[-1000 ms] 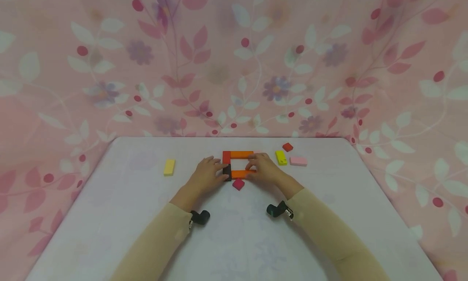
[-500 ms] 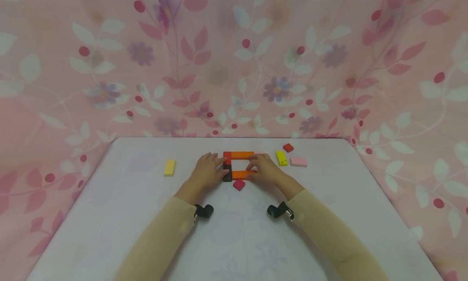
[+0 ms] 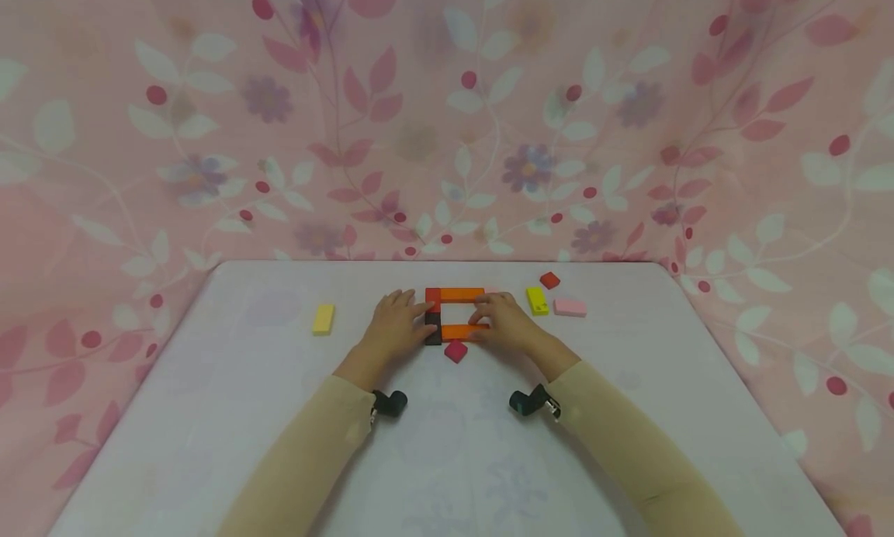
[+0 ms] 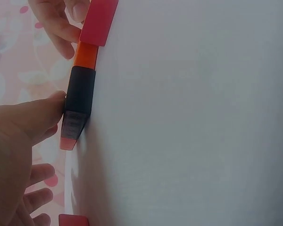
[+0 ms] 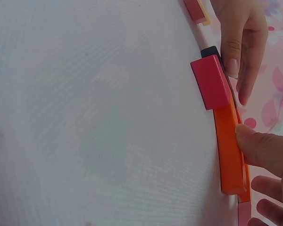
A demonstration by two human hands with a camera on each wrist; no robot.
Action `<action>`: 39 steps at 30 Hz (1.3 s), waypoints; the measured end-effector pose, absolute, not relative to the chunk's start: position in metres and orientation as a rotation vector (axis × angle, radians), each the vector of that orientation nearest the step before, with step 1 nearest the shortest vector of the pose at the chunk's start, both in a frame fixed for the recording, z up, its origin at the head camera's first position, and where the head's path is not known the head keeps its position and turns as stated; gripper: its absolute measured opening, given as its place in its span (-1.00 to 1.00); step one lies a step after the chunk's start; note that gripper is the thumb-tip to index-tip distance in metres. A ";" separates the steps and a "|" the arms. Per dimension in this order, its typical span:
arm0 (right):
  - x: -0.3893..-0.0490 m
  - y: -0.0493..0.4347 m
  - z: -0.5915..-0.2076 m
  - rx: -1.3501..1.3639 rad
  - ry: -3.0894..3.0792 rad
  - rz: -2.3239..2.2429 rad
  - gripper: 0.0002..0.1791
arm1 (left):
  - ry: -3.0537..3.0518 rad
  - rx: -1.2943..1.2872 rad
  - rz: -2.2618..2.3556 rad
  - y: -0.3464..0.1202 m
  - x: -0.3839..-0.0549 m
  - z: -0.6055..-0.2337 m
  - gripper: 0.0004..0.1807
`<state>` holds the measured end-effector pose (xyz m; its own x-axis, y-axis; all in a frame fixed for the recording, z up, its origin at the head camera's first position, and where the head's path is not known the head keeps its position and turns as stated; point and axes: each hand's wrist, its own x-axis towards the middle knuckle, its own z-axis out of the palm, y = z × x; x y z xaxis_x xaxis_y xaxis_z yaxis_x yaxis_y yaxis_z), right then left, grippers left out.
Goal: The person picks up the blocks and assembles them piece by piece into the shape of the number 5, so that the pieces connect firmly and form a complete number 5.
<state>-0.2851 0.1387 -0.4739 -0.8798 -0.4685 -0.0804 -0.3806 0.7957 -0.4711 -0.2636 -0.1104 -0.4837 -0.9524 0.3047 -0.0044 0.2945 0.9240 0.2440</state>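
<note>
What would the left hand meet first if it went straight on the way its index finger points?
Likely the red block, right at the left hand's index fingertip; depth is unclear, so it may already touch. The black block adjoins it, at the thumb.

Close to the middle of the far edge of the desk (image 3: 447, 459), four small, plain blocks lie flat in a squared outline. A red block (image 3: 434, 296), nearest that edge, meets a black block (image 3: 434, 319) end to end, the two making one straight strip that points from the far edge toward the near edge. From this strip two long, slim bars reach toward the right edge, both parallel to the far edge: a far orange block (image 3: 461, 295) beside the red block, and a near orange block (image 3: 457, 333) beside the black block. White desk shows between the bars. The near bar's right end, covered from above, appears squared off in the right wrist view
</note>
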 end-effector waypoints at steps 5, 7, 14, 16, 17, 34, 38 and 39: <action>-0.285 0.139 -0.473 -0.684 2.793 -0.675 -0.72 | 3.048 0.480 0.370 -0.109 -0.263 -0.481 -0.38; -0.285 0.139 -0.472 -0.695 2.792 -0.674 -0.73 | 3.049 0.483 0.381 -0.108 -0.262 -0.479 -0.39; -0.285 0.139 -0.471 -0.709 2.788 -0.673 -0.73 | 3.035 0.472 0.390 -0.107 -0.262 -0.478 -0.40; -0.285 0.139 -0.470 -0.701 2.783 -0.671 -0.73 | 3.036 0.475 0.389 -0.107 -0.262 -0.478 -0.40; -0.285 0.138 -0.470 -0.694 2.781 -0.668 -0.73 | 3.035 0.476 0.390 -0.107 -0.263 -0.478 -0.41; -0.287 0.141 -0.472 -0.701 2.782 -0.655 -0.75 | 3.017 0.485 0.401 -0.108 -0.266 -0.482 -0.42; -0.286 0.141 -0.471 -0.717 2.778 -0.657 -0.75 | 3.022 0.488 0.398 -0.108 -0.266 -0.483 -0.42; -0.286 0.141 -0.471 -0.718 2.777 -0.657 -0.75 | 3.025 0.491 0.399 -0.108 -0.266 -0.483 -0.42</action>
